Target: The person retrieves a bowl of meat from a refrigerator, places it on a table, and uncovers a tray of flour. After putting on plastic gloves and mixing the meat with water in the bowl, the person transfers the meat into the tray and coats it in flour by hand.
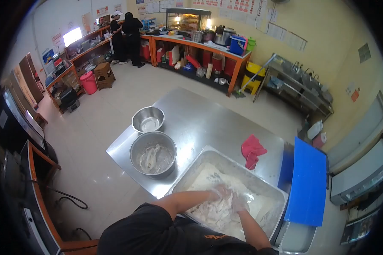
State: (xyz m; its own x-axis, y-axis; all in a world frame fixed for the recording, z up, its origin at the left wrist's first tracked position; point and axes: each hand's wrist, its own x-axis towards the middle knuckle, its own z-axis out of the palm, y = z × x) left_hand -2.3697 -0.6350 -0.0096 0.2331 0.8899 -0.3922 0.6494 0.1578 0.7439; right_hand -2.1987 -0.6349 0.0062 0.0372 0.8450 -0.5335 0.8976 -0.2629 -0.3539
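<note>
A deep metal tray (281,204) in front of me holds white flour (208,176), heaped toward its far side. Both my hands are down in it, in what look like thin clear gloves dusted white. My left hand (219,193) and my right hand (239,205) are close together at a pile of flour-coated pieces (212,210), whose kind I cannot make out. Flour and blur hide the fingers of both hands. Left of the tray, a metal pot (170,148) contains pale, wet-looking pieces (150,158). Touching or just behind it is a metal bowl (136,121).
The steel table (191,110) carries a crumpled red cloth (253,151) beyond the tray. A blue board (306,182) stands along the right side. Two people (132,36) are at the far counter (238,56). A sink unit (295,85) and yellow mop bucket (253,76) are at back right.
</note>
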